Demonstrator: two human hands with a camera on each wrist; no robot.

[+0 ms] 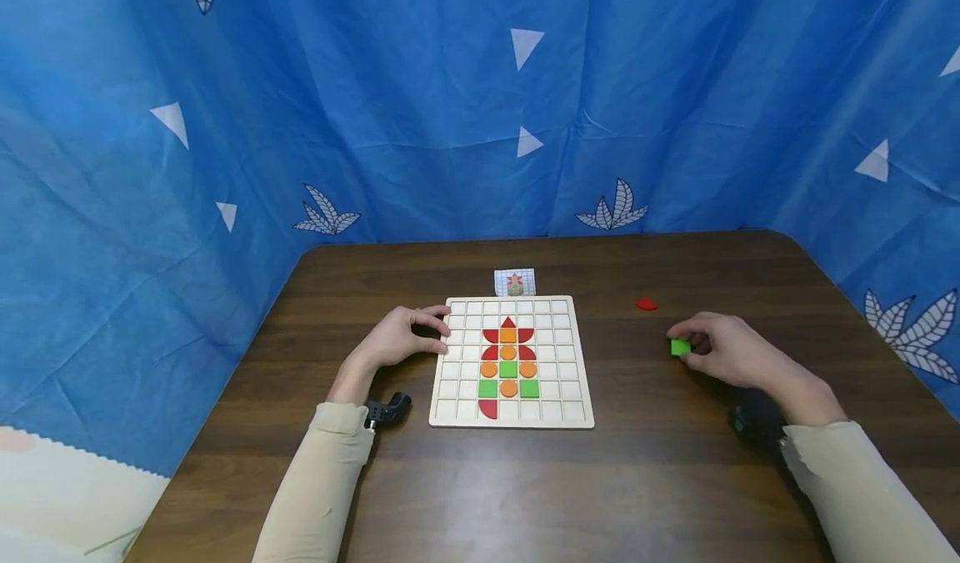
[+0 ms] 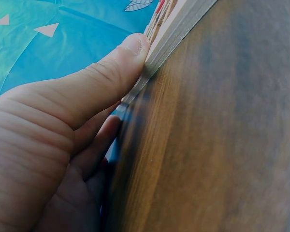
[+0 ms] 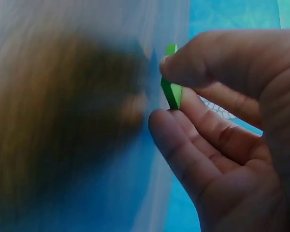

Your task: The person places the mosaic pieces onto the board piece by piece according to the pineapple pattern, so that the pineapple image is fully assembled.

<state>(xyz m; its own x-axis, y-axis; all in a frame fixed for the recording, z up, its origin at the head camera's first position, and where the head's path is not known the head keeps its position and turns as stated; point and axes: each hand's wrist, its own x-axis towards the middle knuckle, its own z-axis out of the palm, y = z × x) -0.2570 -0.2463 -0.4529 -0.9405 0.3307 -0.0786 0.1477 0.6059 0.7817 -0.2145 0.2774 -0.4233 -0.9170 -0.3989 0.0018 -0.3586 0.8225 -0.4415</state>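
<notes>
A pale wooden grid board (image 1: 555,363) lies on the table, with red, orange and green pieces set in its middle columns. At its left edge my left hand (image 1: 397,338) rests, thumb and fingertips touching the rim; the left wrist view shows the thumb (image 2: 108,72) against the board's side (image 2: 176,43). Out to the right, my right hand (image 1: 723,350) pinches a green square tile (image 1: 680,347) between thumb and fingers. The right wrist view has that green tile (image 3: 173,94) tilted on edge, partly covered by the thumb.
Behind the board lies a small printed pattern card (image 1: 514,283). A loose red piece (image 1: 646,304) sits on the dark wooden table (image 1: 495,496), between the board and my right hand. A blue patterned curtain (image 1: 450,113) hangs behind the table and along its sides.
</notes>
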